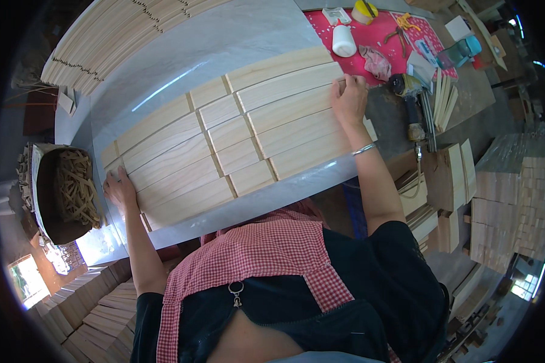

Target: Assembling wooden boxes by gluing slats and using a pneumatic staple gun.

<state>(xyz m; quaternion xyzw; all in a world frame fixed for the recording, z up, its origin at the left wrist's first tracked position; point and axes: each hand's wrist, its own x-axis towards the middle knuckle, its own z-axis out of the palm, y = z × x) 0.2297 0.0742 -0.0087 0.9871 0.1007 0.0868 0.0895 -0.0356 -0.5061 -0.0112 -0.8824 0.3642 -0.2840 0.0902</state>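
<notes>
Boards of pale wood (227,134) lie side by side in one flat, slanting group on the grey table (145,97), in front of the person. Narrow grooves run across them, near the middle and at the left end.

Left hand (121,192) is at the left end of the boards, with its fingers a little apart and partly bent; the thumb side touches the wood, and the hand does not close around any board. Right hand (349,103) is at the upper right end, its fingers curled down against the board ends; whether they grip the wood, I cannot tell. A bracelet (364,149) is on the right wrist.

Behind the boards, at upper left, stands a large pile of thin wooden strips (115,36). Left of the table, a box (45,209) contains wood scraps (77,187). Beyond the right hand, a red sheet (369,40) carries a white bottle (344,41), pliers (397,40) and a crumpled rag (375,63). A power tool (413,109) lies near it. The person wears a checked apron (248,245).
</notes>
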